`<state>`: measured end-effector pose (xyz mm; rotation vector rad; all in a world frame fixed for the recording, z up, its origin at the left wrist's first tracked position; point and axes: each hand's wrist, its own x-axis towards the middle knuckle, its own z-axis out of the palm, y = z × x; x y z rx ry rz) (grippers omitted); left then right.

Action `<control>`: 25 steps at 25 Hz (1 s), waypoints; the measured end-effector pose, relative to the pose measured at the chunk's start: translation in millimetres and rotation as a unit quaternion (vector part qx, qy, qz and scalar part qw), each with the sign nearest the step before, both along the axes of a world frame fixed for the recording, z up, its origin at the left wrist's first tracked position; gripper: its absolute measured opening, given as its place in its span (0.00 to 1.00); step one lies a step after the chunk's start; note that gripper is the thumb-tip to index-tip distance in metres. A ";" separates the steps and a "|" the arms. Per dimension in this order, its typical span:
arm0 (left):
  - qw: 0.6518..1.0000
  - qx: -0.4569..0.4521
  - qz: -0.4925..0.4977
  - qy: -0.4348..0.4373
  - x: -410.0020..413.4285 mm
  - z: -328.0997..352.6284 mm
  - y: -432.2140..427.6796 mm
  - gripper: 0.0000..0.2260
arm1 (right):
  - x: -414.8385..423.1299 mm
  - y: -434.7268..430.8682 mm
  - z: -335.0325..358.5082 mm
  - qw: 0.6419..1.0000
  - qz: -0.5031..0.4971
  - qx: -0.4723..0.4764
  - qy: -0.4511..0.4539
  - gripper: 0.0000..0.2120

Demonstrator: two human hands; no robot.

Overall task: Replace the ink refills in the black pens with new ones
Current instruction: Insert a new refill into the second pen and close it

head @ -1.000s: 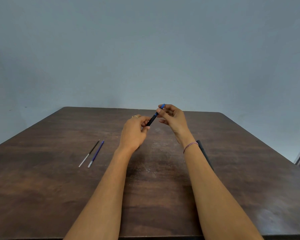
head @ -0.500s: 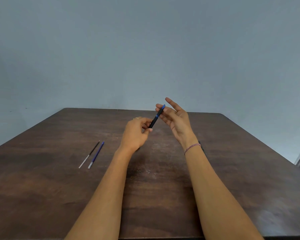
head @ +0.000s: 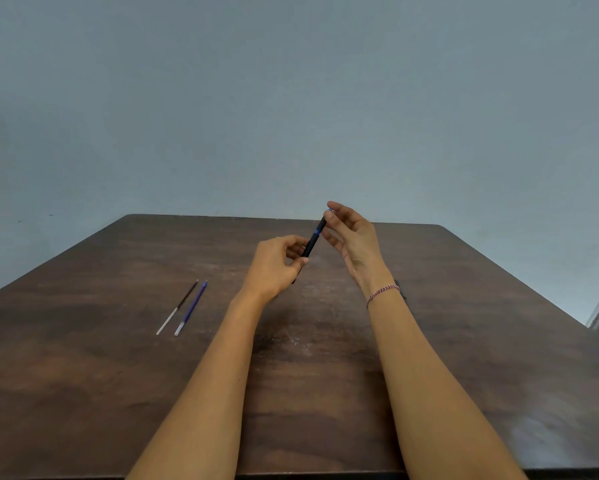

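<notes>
I held the black pen [head: 312, 241] up over the table [head: 464, 341], my left hand [head: 273, 268] pinching its low end to keep it steady. My right hand [head: 355, 240] pinched its top end so I could twist it open. Two refills [head: 187, 306] lay on the table, left of the pen.

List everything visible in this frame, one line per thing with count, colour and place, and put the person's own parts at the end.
black pen: 1, black with blue band and blue top, held tilted above the table's middle, between both hands
refills: 2, one dark with a clear end, one blue with a clear end, lying side by side on the table's left part
dark object: 1, black, on the table behind the right wrist, mostly hidden
table: 1, dark brown wood, filling the lower half
wall: 1, pale blue-grey, behind the table
bracelet: 1, red and white, on the right wrist
left hand: 1, fingers gripping the pen's lower end
right hand: 1, fingers at the pen's top
</notes>
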<state>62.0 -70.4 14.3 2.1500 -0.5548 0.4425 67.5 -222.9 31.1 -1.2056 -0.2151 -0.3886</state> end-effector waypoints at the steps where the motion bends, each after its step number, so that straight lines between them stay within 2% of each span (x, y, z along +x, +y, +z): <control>1: 1.000 -0.004 0.002 0.003 0.6 -0.2 0.6 0.14 | 0.0 0.3 0.0 1.000 0.011 0.006 0.006 0.07; 4: 1.000 -0.017 0.009 0.010 0.6 0.6 2.1 0.14 | 1.4 1.1 -2.1 0.999 0.046 -0.011 0.026 0.08; 8: 1.000 -0.010 0.001 0.013 -1.6 2.1 0.1 0.14 | 2.1 2.6 -3.9 0.998 0.033 -0.054 0.026 0.06; 12: 1.000 -0.007 -0.001 0.026 -2.5 2.1 -1.2 0.13 | 1.9 1.8 -3.8 0.998 0.013 -0.039 0.036 0.02; 16: 1.000 -0.007 0.000 0.023 -4.0 2.7 -1.5 0.13 | 1.8 1.9 -3.0 0.997 0.067 0.011 0.033 0.10; 19: 1.000 -0.009 0.002 0.024 -4.3 3.1 -1.4 0.13 | 0.9 0.2 -2.2 0.994 0.103 0.034 0.027 0.13; 25: 1.000 -0.016 0.003 0.024 -5.2 3.9 -1.8 0.14 | -1.3 1.5 -1.3 0.996 0.071 0.036 0.028 0.07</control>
